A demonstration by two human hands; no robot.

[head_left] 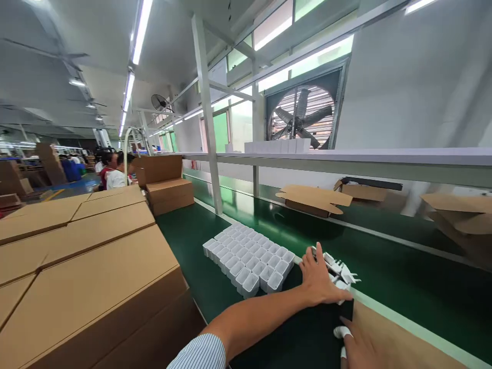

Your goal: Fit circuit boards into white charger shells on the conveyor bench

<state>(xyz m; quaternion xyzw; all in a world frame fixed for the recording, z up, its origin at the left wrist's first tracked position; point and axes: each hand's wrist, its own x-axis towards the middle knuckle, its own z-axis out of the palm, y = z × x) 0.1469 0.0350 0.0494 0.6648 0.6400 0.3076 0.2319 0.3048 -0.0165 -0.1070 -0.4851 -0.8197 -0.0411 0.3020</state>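
My left hand (321, 279) reaches across the bench with fingers and thumb spread against a cluster of white plastic parts (340, 269), some with thin prongs. The palm hides part of the cluster; no firm grip shows. My right hand (363, 346) is at the lower right, blurred and cut off by the frame edge. White coverings wrap some of its fingers. It is near the brown cardboard (388, 328) and a dark edge; whether it holds anything is hidden. Left of my hands, small white open-topped cups (249, 256) stand packed in rows on the green bench (180, 241).
Large closed cartons (96, 261) fill the left side, with another brown box (171, 195) behind. A green conveyor belt (265, 218) runs past a white post (207, 113) under a long shelf (365, 159). Open cartons (315, 197) are on the far side. People sit far left.
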